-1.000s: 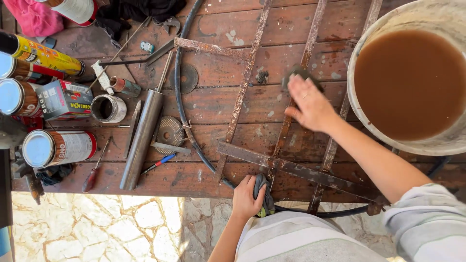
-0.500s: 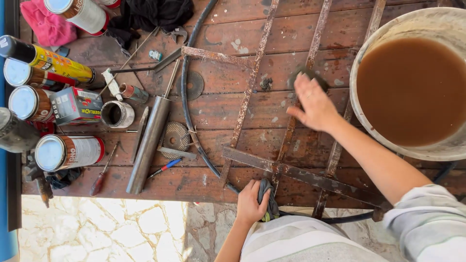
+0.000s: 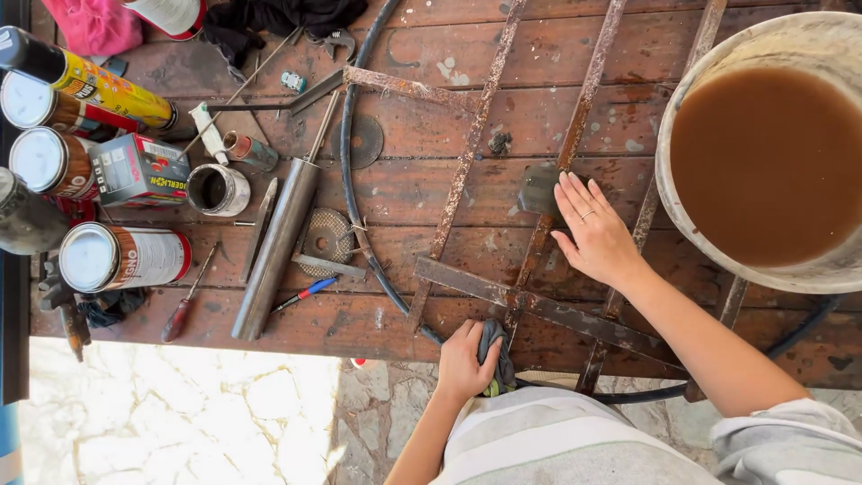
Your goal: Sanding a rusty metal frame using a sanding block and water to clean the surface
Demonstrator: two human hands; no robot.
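Hands: right hand [image 3: 594, 235] spread flat on dark pad [image 3: 537, 189], left hand [image 3: 465, 357] gripping grey rag [image 3: 496, 357] at counter's near edge | risk: rusty frame [image 3: 503, 296] may scrape skin; a shove could slop the bucket [image 3: 718, 54].

A bucket [image 3: 844, 260] of brown water stands at the wooden table's [image 3: 431, 193] right edge. Along the left edge lie cans [image 3: 126, 258], a small box [image 3: 139, 171], a steel tube [image 3: 278, 247] and a screwdriver [image 3: 184, 305].

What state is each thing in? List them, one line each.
Right hand: flat, pressing a dark pad on a rusty bar.
Left hand: grip closed on a dark cloth at the table edge.
Bucket: upright, full of brown liquid.
Small tin: open, lying on its side.
Metal frame: rusty, lying flat.
Steel tube: lying flat.
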